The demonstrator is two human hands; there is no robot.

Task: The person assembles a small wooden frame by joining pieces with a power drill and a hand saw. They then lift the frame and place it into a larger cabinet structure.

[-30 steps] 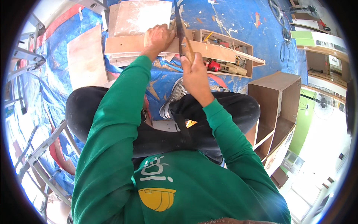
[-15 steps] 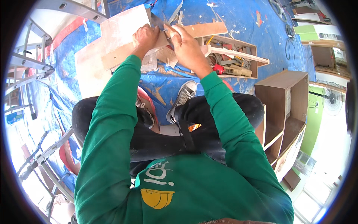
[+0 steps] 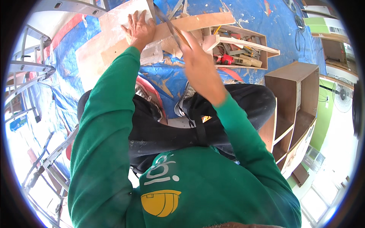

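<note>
Saw (image 3: 170, 24), held in the curled, slightly blurred right hand (image 3: 200, 66). Slants forward and left across the plank (image 3: 203, 22), near its middle. Left hand (image 3: 140, 28) flat and spread wide at the near right corner of the board (image 3: 115, 17), partly over the plank. On the tarp (image 3: 249, 17), by the plank's right end, toolbox (image 3: 265, 53) with a red tool (image 3: 227, 59) inside.
</note>
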